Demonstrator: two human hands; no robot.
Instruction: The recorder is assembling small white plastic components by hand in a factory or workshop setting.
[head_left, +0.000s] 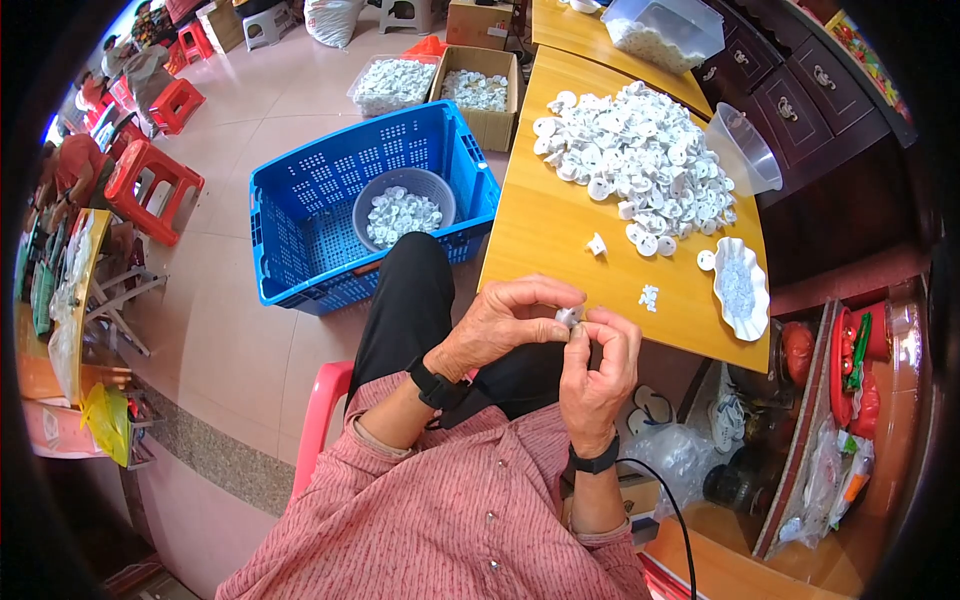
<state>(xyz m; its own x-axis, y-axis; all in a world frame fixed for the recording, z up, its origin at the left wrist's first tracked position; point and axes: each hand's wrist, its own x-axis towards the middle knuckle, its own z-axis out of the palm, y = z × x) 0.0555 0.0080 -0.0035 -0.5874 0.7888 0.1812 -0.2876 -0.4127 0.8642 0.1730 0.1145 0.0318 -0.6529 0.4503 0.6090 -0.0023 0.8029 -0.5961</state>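
Observation:
Between my fingertips, just off the near edge of the yellow table (530, 240), is a small white plastic part (569, 315). My left hand (503, 325) pinches it from the left, thumb and forefinger closed on it. From the right, the thumb and fingers of my right hand (598, 372) close on the same part. A heap of similar white round-headed parts (640, 155) covers the table's far half. One loose part (596, 245) lies nearer me, beside a few tiny whitish pieces (649, 298). A white scalloped dish (741, 325) holds small clear-bluish pieces.
On the floor to the left stands a blue crate (290, 215) with a grey basket (362, 215) of white parts inside. Behind it are a clear tub (392, 85) and a cardboard box (500, 120) of parts. Red stools (150, 185) and seated people are farther left; a cable (680, 510) hangs at right.

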